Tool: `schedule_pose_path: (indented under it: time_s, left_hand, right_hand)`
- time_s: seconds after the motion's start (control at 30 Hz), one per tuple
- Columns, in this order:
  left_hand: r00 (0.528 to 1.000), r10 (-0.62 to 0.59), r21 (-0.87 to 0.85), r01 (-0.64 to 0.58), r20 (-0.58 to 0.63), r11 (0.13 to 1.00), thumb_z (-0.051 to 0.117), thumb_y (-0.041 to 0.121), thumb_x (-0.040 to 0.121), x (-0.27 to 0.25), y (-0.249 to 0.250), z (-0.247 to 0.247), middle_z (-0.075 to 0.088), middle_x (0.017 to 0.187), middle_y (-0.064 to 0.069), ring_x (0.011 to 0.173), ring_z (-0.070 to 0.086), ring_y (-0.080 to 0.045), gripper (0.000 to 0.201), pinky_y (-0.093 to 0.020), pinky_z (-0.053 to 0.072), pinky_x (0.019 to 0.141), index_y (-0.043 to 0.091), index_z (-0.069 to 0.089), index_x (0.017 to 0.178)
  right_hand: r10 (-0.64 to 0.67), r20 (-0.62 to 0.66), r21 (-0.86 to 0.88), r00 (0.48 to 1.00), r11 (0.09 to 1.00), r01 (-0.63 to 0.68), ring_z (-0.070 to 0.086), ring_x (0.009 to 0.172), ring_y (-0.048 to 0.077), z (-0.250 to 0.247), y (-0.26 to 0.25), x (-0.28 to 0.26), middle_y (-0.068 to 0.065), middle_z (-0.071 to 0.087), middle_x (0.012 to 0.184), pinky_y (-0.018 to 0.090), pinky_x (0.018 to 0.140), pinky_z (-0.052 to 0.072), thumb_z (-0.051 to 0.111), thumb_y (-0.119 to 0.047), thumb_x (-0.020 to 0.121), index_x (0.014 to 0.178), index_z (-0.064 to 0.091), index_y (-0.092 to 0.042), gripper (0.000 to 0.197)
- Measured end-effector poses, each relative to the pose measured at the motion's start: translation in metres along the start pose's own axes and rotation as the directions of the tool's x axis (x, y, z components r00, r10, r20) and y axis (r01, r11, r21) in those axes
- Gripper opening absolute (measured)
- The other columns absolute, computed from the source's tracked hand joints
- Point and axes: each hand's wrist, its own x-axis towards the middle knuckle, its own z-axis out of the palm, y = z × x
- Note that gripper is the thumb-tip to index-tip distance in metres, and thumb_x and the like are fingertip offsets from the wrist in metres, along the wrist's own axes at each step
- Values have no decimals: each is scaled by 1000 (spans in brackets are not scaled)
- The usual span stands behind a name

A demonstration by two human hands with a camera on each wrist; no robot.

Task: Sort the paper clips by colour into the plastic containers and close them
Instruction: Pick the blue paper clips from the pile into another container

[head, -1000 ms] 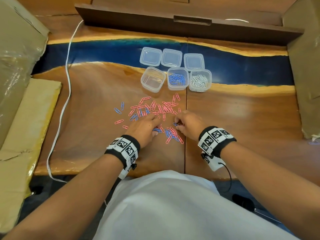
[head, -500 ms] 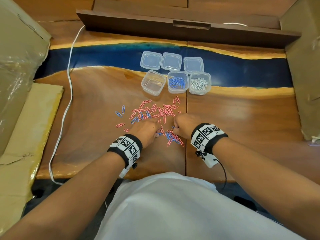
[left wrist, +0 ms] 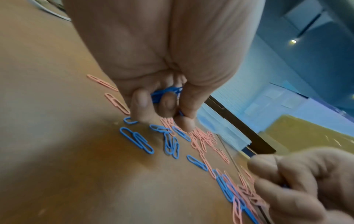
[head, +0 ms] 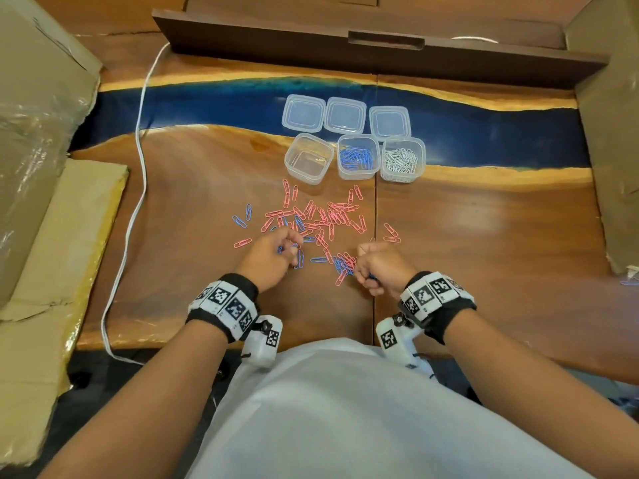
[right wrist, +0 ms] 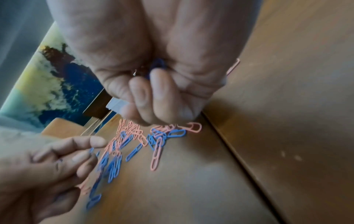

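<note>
Pink and blue paper clips (head: pixel 321 219) lie scattered on the wooden table. My left hand (head: pixel 273 252) (left wrist: pixel 164 104) curls round a bunch of blue clips (left wrist: pixel 164 92) at the pile's near left. My right hand (head: pixel 375 267) (right wrist: pixel 153 97) is closed in a fist round blue clips (right wrist: pixel 158 64) at the near right, above a mixed heap (right wrist: pixel 162 133). Behind the pile stand three open containers: an empty one (head: pixel 308 158), one with blue clips (head: pixel 358 156) and one with white clips (head: pixel 402 160). Three lids (head: pixel 344 115) lie behind them.
A white cable (head: pixel 138 174) runs down the table's left side. Cardboard (head: pixel 41 236) lies at the left, and a box (head: pixel 612 133) stands at the right. A dark wooden board (head: pixel 345 46) closes off the back. Bare wood stretches to the right of the clips.
Both hands have drawn back toward me and apart, and have closed round the blue clips they picked from the pile.
</note>
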Motion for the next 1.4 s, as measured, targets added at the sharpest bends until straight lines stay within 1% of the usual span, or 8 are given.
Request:
schedule_pose_path:
  time_s: [0.2,0.37,0.63,0.77,0.87,1.07,1.23,1.4]
  left_hand:
    - [945,-326,-297,316,17,901,51,15,75,-1,-1,-8,39,57,-1,48,32,-16,10,-19,20,45,16,47,66]
    - [996,-55,255,70,-65,964,66,13,80,-4,-6,-3,47,57,7,56,46,-16,19,-26,36,52,18,52,69]
    - [991,25,638,67,-134,767,65,39,83,-4,6,16,67,96,-9,93,62,-33,26,-35,46,73,14,62,90]
    - [985,-24,637,127,-168,760,56,26,87,-3,12,23,67,99,-14,94,62,-37,17,-38,48,77,11,62,92]
    - [987,-50,623,134,-150,770,52,19,86,-2,17,26,66,95,-14,88,61,-37,15,-37,48,74,8,62,89]
    - [981,-136,563,189,-136,804,56,21,80,0,18,25,59,81,-8,72,52,-32,11,-31,43,67,10,59,78]
    - [971,-189,453,237,-150,859,61,17,74,4,15,27,63,77,-7,74,59,-32,8,-34,52,70,9,62,74]
    - [974,-193,399,225,-119,889,63,17,70,5,14,31,66,74,-10,75,63,-31,8,-40,57,71,12,60,65]
  right_hand:
    - [-210,17,-497,978,847,191,44,47,8,26,-8,9,-11,51,56,22,51,38,59,-10,80,72,57,-20,13]
    - [-349,88,-874,933,422,240,54,76,17,41,-15,20,-6,56,83,26,68,38,63,-26,88,94,65,-21,8]
    - [-265,124,-958,956,219,185,60,88,34,51,-18,23,13,62,94,31,65,37,53,-24,87,89,62,-8,19]
    - [-276,23,-778,961,598,191,51,69,24,41,-13,19,4,54,72,30,59,37,46,-22,90,78,51,-11,16]
    - [-66,-57,-99,996,993,60,31,47,14,23,-8,8,0,39,58,19,37,21,36,-9,89,71,43,-19,21]
    - [-67,62,479,996,877,29,34,42,16,-13,12,-10,11,39,61,19,40,24,27,-1,68,68,37,-11,15]
    - [-75,-17,372,997,925,76,35,43,16,-14,14,-5,11,47,63,20,41,26,44,-2,63,70,51,-6,11]
    - [-171,-173,-348,970,932,102,38,39,7,5,8,11,-6,44,47,21,43,33,70,-26,82,59,53,-17,30]
